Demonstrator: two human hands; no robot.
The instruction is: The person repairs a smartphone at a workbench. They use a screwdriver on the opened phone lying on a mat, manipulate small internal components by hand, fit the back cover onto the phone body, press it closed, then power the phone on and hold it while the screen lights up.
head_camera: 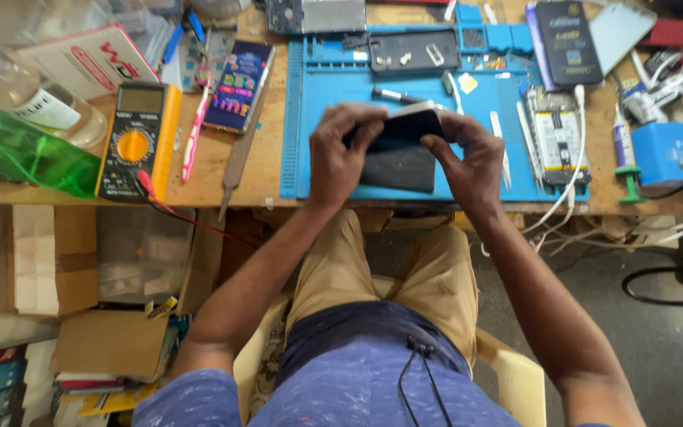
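Right now I am sitting at a wooden tabletop (262, 170) with a blue work mat (484, 103) lying over its middle and reaching to the near edge. Toward the left edge a green plastic bottle (17, 154) is lying on its side, and just beside it a yellow and black multimeter (137, 141) is resting with its red lead trailing off the near edge. Near the right edge of the mat an opened phone (556, 134) is lying with its insides showing, a white cable running along it.

Above the mat's near edge I am holding a dark phone (405, 126) between both hands, tilted, over a black pad (398, 168) that is lying flat on the mat. My left hand (341, 150) is gripping the phone's left end, fingers curling over its top. My right hand (472, 158) is pinching its right end, thumb pressing on the front.
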